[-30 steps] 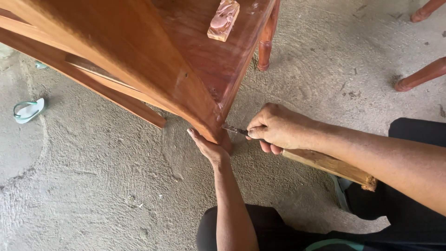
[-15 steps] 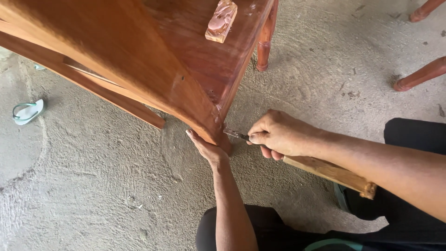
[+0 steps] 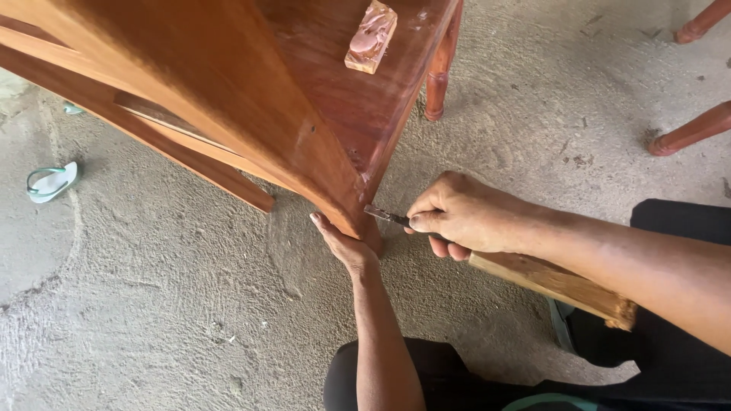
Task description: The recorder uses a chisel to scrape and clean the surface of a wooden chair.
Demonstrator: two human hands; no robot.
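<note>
At centre frame, the left hand is lying open, fingers flat, bracing the corner of the reddish-brown polished wooden furniture piece. Just right, the right hand is gripping, fingers closed, a wooden-handled metal chisel; shallow, controlled strokes seem wisest.

Chisel tip hidden behind cabinet corner

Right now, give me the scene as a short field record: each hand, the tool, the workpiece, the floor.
left hand: cupped around the bottom corner of the wooden furniture piece
right hand: gripping a chisel
chisel: metal blade at the corner, wooden handle trailing back
floor: rough concrete
also: sanding block on the wood, sandal left
</note>
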